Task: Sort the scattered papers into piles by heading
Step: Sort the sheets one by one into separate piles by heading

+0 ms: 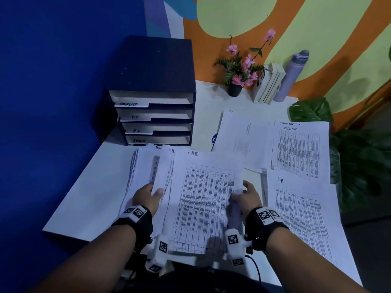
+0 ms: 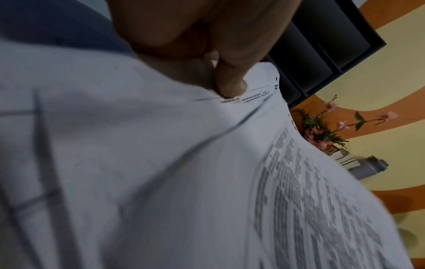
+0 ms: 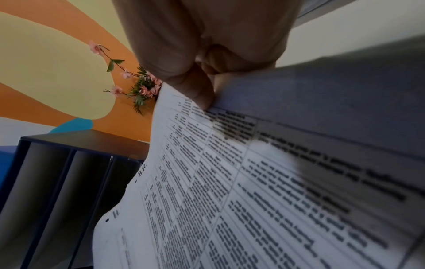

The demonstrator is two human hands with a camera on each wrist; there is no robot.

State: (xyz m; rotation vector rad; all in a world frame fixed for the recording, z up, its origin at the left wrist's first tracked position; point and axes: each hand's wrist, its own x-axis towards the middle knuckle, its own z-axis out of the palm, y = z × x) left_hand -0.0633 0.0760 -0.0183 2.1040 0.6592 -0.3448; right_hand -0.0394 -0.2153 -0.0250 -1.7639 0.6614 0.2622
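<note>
Sheet [image 1: 204, 199] headed "H.R." held up over the surface [image 1: 88, 199], top of a fanned stack [image 1: 146, 172]. Right hand [image 1: 246, 197] pinches its right edge, left hand [image 1: 148, 196] grips the stack's left side. Sorted piles to the right: H.R pile [image 1: 304, 210] near, task list pile [image 1: 300, 151] behind it, I.T pile [image 1: 239, 138] beside that. Labelled tray rack [image 1: 154, 98] at the back left.

It was an office: a navy filing tray unit [image 1: 154, 115] labelled TASKLIST, I.T, H.R and ADMIN stood on the white bench [image 1: 88, 199], printed papers [image 1: 300, 153] spread beside it.
</note>
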